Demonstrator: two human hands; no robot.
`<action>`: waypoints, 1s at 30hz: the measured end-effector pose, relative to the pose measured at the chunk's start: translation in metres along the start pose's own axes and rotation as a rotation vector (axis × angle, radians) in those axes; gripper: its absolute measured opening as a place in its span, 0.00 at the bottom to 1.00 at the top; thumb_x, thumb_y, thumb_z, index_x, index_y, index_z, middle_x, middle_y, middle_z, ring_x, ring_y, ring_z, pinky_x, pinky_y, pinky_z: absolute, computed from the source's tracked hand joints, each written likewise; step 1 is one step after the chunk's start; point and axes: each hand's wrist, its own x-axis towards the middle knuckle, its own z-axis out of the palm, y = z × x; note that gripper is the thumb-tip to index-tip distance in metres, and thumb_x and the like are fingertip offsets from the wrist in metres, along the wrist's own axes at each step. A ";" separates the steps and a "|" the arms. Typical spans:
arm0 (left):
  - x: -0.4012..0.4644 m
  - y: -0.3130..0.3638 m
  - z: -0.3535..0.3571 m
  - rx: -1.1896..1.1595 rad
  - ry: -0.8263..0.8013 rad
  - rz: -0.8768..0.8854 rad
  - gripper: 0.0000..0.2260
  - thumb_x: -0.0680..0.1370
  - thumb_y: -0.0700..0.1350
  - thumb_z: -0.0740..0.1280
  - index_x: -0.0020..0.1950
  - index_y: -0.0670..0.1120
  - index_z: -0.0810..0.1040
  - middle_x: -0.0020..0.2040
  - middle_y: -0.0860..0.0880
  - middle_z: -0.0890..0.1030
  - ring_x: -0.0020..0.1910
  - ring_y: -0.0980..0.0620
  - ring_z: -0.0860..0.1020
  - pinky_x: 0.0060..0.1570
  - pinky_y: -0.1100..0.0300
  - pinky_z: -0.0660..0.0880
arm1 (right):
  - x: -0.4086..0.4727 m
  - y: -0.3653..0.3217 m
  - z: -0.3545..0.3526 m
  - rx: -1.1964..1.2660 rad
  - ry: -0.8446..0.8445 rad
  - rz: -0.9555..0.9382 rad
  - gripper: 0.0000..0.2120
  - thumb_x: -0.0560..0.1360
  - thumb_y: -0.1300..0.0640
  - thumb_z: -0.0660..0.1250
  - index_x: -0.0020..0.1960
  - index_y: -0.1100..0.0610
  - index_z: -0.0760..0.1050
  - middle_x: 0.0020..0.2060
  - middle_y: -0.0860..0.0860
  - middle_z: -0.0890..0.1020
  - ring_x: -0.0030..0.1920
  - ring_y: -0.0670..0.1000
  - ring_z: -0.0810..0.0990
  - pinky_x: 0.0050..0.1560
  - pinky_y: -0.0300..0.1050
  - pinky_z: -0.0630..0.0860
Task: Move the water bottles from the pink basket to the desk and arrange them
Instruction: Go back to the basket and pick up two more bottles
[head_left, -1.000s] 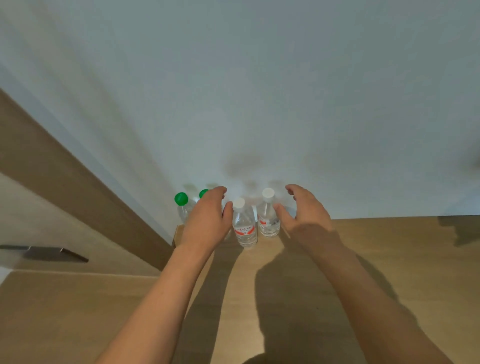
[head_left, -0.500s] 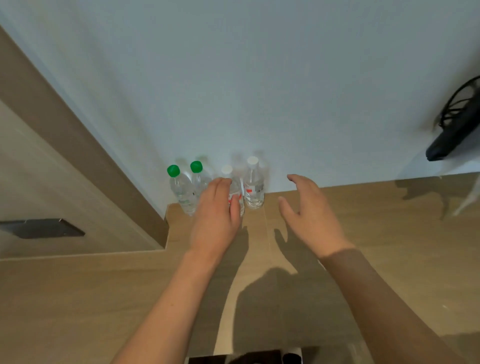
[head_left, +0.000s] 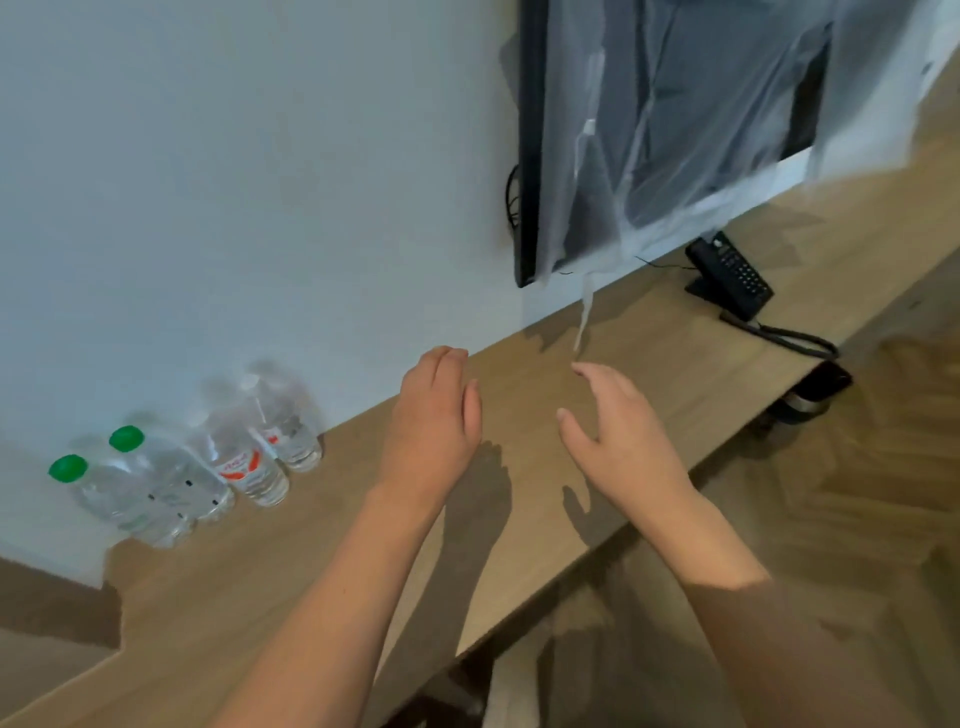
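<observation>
Several clear water bottles stand in a row against the wall at the left end of the wooden desk (head_left: 322, 561). Two have green caps (head_left: 130, 483) and two have white caps with red labels (head_left: 249, 457). My left hand (head_left: 434, 421) hovers over the desk to the right of the bottles, fingers relaxed, holding nothing. My right hand (head_left: 618, 436) hovers further right, fingers spread and empty. The pink basket is out of sight.
A wall-mounted screen (head_left: 670, 119) wrapped in plastic film hangs above the desk's right part. A black desk phone (head_left: 727, 278) with a coiled cord sits under it. The desk's front edge runs diagonally; wooden floor lies to the right.
Both hands have drawn away from the bottles and now sit to their right. The view has swung right, bringing the screen and the phone into sight.
</observation>
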 end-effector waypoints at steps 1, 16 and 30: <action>0.005 0.021 0.012 -0.002 -0.012 0.046 0.14 0.80 0.40 0.63 0.65 0.39 0.75 0.62 0.42 0.76 0.61 0.44 0.75 0.62 0.55 0.69 | -0.003 0.020 -0.015 -0.005 0.026 0.027 0.25 0.81 0.51 0.62 0.76 0.53 0.62 0.73 0.50 0.68 0.74 0.49 0.64 0.73 0.45 0.61; 0.054 0.360 0.223 -0.157 -0.231 0.433 0.16 0.81 0.44 0.62 0.66 0.40 0.75 0.63 0.42 0.76 0.63 0.45 0.74 0.66 0.56 0.67 | -0.074 0.304 -0.242 -0.078 0.343 0.413 0.25 0.80 0.53 0.64 0.75 0.56 0.65 0.71 0.52 0.71 0.72 0.51 0.67 0.70 0.39 0.59; 0.149 0.569 0.421 -0.259 -0.378 0.641 0.14 0.81 0.46 0.62 0.65 0.42 0.75 0.62 0.46 0.77 0.61 0.48 0.75 0.63 0.55 0.72 | -0.030 0.515 -0.367 -0.110 0.464 0.677 0.23 0.80 0.53 0.63 0.73 0.56 0.65 0.69 0.52 0.72 0.69 0.53 0.70 0.68 0.47 0.67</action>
